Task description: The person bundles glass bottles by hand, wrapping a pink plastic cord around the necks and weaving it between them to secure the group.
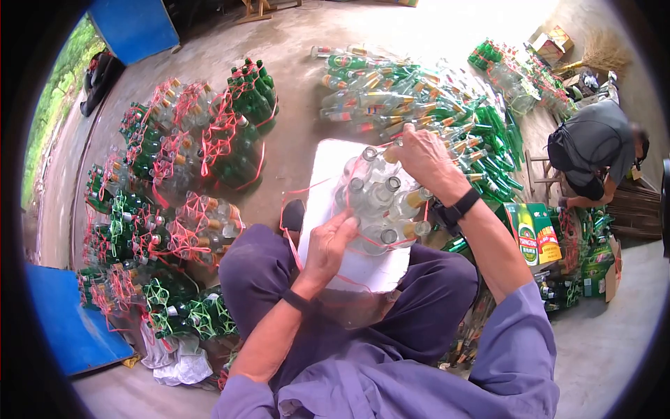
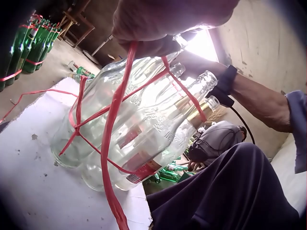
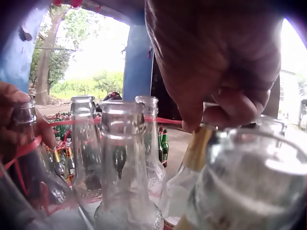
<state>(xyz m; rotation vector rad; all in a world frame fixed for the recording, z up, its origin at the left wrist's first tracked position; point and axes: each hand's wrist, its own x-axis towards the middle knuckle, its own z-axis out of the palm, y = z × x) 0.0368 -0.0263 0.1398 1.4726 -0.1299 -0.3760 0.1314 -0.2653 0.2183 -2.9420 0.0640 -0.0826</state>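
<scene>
A cluster of clear glass bottles stands upright on a white board between the person's knees. Red plastic twine runs round the bottles, knotted and crossing on their near side in the left wrist view. At the near left of the cluster, the left hand pinches the twine close to a bottle mouth. On the far right side, the right hand has thumb and fingers curled on a twine strand, beside a gold-foiled bottle neck. That strand stretches taut past the necks between both hands.
Bundles of green and clear bottles tied with twine stand on the left. A large heap of loose bottles lies ahead. A bent-over person works at the right, near a green Tsingtao carton. Blue panels edge the left.
</scene>
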